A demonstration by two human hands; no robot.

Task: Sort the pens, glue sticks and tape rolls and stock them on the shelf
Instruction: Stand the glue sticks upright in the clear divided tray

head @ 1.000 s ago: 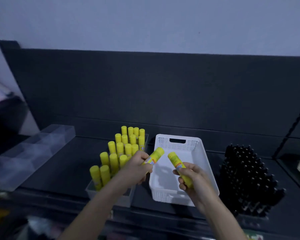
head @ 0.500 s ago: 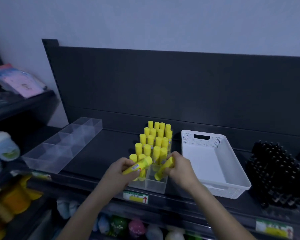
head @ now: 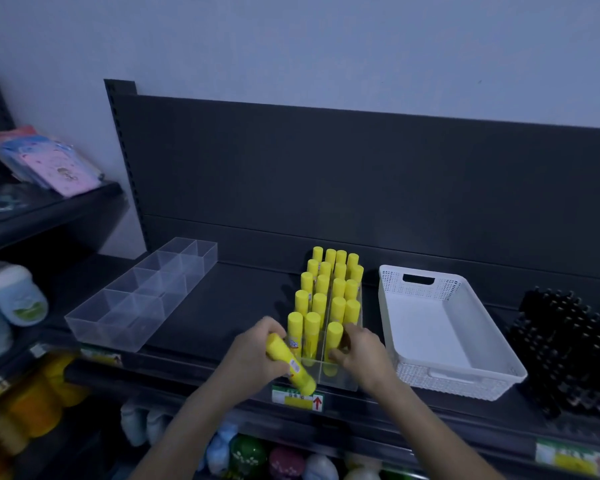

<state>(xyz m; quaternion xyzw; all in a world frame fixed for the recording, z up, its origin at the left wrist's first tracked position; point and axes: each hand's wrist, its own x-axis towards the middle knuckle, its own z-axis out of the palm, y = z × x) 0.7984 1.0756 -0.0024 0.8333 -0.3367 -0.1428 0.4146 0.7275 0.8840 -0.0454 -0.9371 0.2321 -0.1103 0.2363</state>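
Dim room: pale wall (head: 291, 46) behind dark metal shelving (head: 361, 174).

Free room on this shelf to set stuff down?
Bare shelf between clear organizer and glue stick tray; white basket is empty. Narrow gap between basket and black pens. Crowded: tray front, where left hand and right hand hold glue sticks.

Dark grey metal shelf (head: 250, 306): flat deck with backboard behind, spans lower half of frame.

Directly on deck, left to right:
- clear plastic divided organiser tray (head: 129, 336), lower left, set at angle
- clear plastic bin (head: 340, 377), lower centre at front edge, packed with upright yellow glue sticks (head: 339, 288)
- white perforated plastic basket (head: 447, 384), just right of bin
- block of upright black pens (head: 568, 351), far right, apart from basket

Green-yellow price label (head: 297, 398) on front lip below bin.
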